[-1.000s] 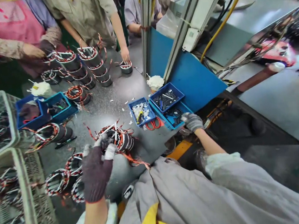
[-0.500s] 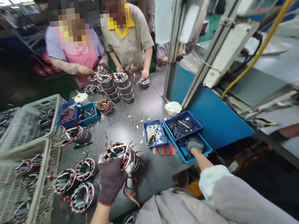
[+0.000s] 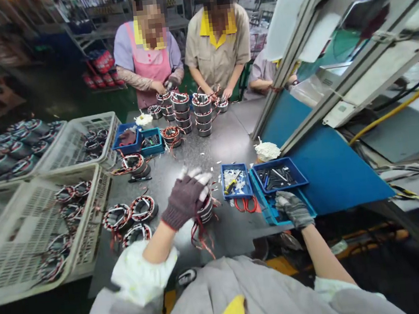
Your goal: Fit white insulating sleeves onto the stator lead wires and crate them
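Observation:
My left hand (image 3: 187,196), in a dark purple knitted glove with pale fingertips, lies over a motor stator (image 3: 205,211). Its fingers reach across the top and hide most of the ring; red and dark lead wires hang from the near side. My right hand (image 3: 294,210), in a grey striped glove, dips into the light blue tray (image 3: 267,215) with its fingers curled together. Whatever is between those fingertips is hidden. Left of my left hand stand several more stators (image 3: 144,207) with red and white windings.
A blue tray (image 3: 305,183) holds pens and dark tubes; a smaller one (image 3: 251,192) holds white scraps and a yellow-handled tool. Red-handled scissors (image 3: 246,204) lie nearby. White crates (image 3: 97,187) of stators line the left. Across the table, co-workers (image 3: 217,42) handle stacked stators (image 3: 202,115).
The camera view has swung left. My left hand has shifted from the near side of the stator to over its top. My right hand remains at the light blue tray, now more visible.

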{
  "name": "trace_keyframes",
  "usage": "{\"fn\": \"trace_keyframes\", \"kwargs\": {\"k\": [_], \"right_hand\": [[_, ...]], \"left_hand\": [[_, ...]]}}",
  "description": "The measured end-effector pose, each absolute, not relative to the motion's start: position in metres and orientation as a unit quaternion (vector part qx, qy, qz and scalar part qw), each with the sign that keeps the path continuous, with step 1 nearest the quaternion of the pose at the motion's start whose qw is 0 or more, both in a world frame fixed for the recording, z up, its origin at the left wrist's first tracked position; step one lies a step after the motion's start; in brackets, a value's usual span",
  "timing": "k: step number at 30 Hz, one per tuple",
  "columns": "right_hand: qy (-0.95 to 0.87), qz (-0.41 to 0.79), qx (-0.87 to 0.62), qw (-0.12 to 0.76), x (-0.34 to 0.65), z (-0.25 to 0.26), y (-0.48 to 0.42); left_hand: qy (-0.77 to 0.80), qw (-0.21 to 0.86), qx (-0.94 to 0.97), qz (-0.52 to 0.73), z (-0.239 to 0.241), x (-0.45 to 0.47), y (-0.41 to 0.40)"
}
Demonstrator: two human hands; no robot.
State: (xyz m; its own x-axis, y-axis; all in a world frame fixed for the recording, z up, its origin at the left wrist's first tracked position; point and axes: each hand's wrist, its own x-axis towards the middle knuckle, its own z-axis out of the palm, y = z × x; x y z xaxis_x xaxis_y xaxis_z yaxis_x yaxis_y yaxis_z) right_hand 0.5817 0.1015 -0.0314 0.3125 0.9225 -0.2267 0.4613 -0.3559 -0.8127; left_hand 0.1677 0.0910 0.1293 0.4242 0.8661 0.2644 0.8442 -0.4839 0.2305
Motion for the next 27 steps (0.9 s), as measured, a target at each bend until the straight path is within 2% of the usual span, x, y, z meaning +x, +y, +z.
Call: {"fn": "trace_keyframes", "kwargs": {"k": [4, 7, 9, 14, 16, 22, 27], "right_hand": [[-0.457, 0.410, -0.680, 0.401, 0.535, -0.006, 0.093], [-0.483, 0.428, -0.623, 0.442, 0.494, 0.021, 0.093], [-0.500, 0.436, -0.604, 0.442, 0.468, 0.035, 0.099], [-0.540, 0.475, -0.527, 0.452, 0.416, 0.047, 0.125], [-0.567, 0.472, -0.499, 0.455, 0.405, 0.048, 0.133], [-0.624, 0.471, -0.457, 0.424, 0.405, 0.048, 0.146], [-0.752, 0.391, -0.413, 0.335, 0.395, 0.054, 0.163]], "left_hand": [[0.633, 0.010, 0.757, 0.160, 0.113, 0.123, 0.103], [0.711, 0.050, 0.697, 0.077, 0.085, 0.091, 0.077], [0.725, 0.071, 0.681, 0.070, 0.074, 0.084, 0.056], [0.674, 0.005, 0.679, 0.290, 0.089, 0.115, 0.046], [0.629, 0.013, 0.705, 0.327, 0.098, 0.131, 0.061], [0.606, 0.138, 0.727, 0.293, 0.082, 0.155, 0.111], [0.604, 0.148, 0.724, 0.299, 0.064, 0.151, 0.119]]}}
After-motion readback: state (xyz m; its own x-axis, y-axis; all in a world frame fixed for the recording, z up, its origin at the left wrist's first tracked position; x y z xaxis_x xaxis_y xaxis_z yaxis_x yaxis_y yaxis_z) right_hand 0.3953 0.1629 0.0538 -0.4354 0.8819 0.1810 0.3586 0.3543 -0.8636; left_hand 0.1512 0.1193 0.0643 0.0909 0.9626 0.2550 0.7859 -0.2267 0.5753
